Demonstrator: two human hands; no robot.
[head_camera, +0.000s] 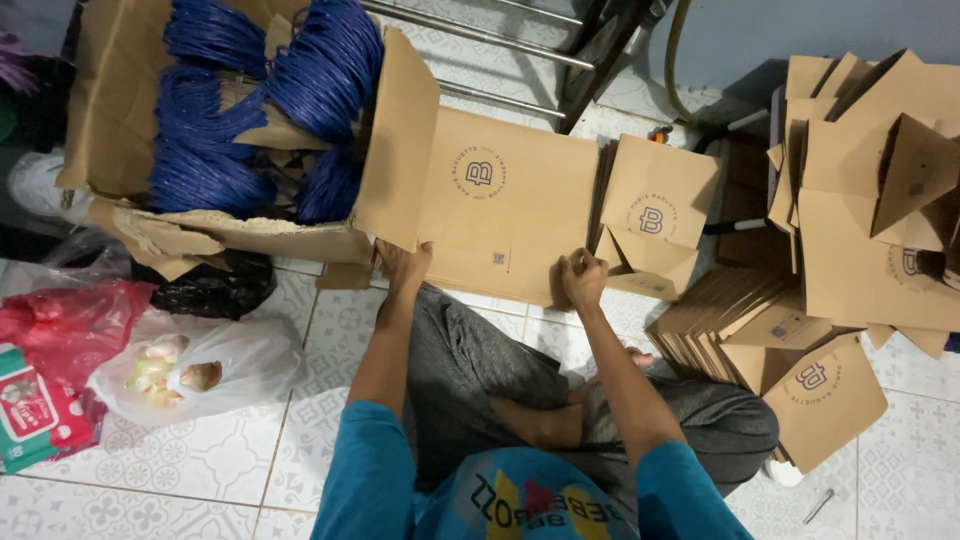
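brown paper bag (505, 205) flat on floor, left hand (403, 265) grip pinching its bottom edge, right hand (583, 278) likewise

The light over me is soft and fairly even, cool in tone, a little dim toward the top left corner. The flat brown paper bag (505, 205) casts only a faint shadow onto the pale patterned floor tiles (230, 455). Nothing glares. The view bends slightly at its edges, and focus stays sharp throughout.
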